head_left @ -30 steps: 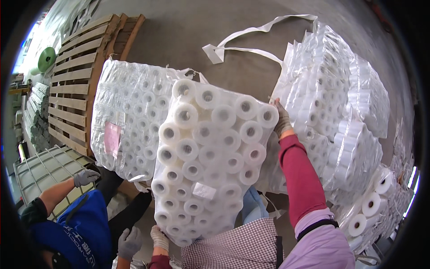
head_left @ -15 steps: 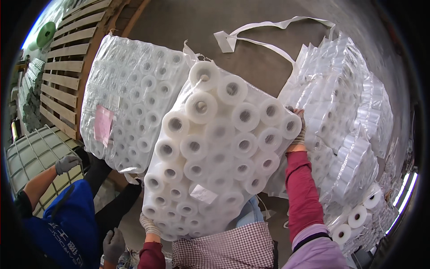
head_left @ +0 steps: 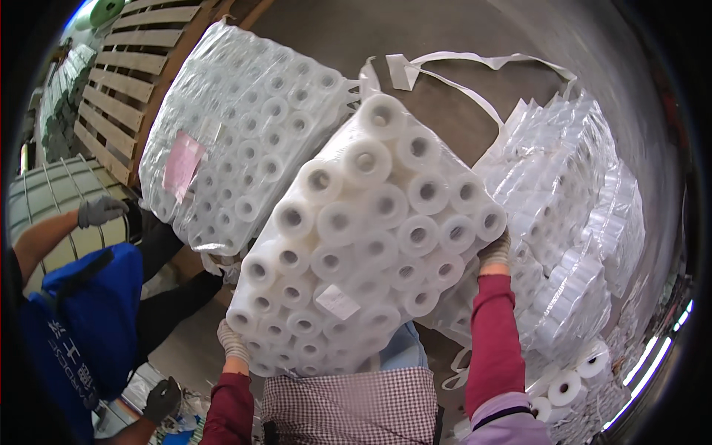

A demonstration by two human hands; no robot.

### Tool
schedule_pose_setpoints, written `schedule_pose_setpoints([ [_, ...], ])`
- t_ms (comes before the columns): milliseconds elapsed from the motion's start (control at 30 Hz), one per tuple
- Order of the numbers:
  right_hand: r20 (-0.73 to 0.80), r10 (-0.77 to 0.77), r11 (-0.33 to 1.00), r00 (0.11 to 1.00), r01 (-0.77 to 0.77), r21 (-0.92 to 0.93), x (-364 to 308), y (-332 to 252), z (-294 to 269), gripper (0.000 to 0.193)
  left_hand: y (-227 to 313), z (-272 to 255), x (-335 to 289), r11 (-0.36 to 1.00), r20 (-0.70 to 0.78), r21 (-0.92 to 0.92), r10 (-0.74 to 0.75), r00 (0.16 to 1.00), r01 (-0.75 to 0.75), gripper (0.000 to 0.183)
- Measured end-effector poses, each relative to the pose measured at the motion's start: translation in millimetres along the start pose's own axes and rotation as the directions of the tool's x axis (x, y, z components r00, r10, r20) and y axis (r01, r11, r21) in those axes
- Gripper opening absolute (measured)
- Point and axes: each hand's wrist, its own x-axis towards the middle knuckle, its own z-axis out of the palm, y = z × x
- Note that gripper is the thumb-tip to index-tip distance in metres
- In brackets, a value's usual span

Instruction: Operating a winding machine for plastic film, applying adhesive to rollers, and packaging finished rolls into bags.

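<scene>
Compared with earlier frame, pack of rolls (head_left: 371,245) is turned more clockwise in view; co-worker's lower gloved hand (head_left: 162,400) is farther from left hand (head_left: 233,343). Pack is before person, between second pack (head_left: 248,137) and wrapped heap (head_left: 556,196). Rolls whitish, hollow-cored, under clear film. Left fingers hold lower left edge; right hand (head_left: 495,252) holds right corner, fingertips hidden. White label (head_left: 337,302) on pack: writing too small for reading.

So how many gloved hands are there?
4: the wearer's striped-gloved left hand and right hand gripping the clear plastic-wrapped white rolls; a co-worker's grey-gloved upper hand and lower hand, at left.
</scene>
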Motion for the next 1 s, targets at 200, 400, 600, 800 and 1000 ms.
schedule_pose_setpoints([
  [200,-0.206,-0.489,0.630,0.847,0.180,-0.755,-104.9,44.7,105.5,0.054,-7.6,-48.2,45.0,0.950,0.105,0.191,0.231,0.967,-0.247,0.031],
  [400,0.700,-0.366,-0.395,0.613,0.579,-0.713,-231.7,192.9,104.7,0.058,-9.7,-13.0,25.1,0.642,0.216,0.619,0.413,0.885,-0.452,0.034],
  [600,0.795,-0.194,-0.789,0.575,0.390,-0.475,-245.7,232.5,117.4,0.052,16.5,-112.4,19.7,0.997,0.306,-0.047,0.066,0.950,-0.054,0.030],
  [800,0.852,-0.240,-0.793,0.465,0.413,-0.448,-248.2,250.4,116.8,0.053,-125.3,-371.7,78.1,0.953,0.082,0.181,0.230,0.970,-0.241,0.043],
  [1000,0.878,-0.246,-0.737,0.410,0.510,-0.444,-223.0,249.2,97.2,0.048,-240.2,-474.6,-56.9,0.916,0.049,0.345,-0.236,0.970,0.206,0.029],
])
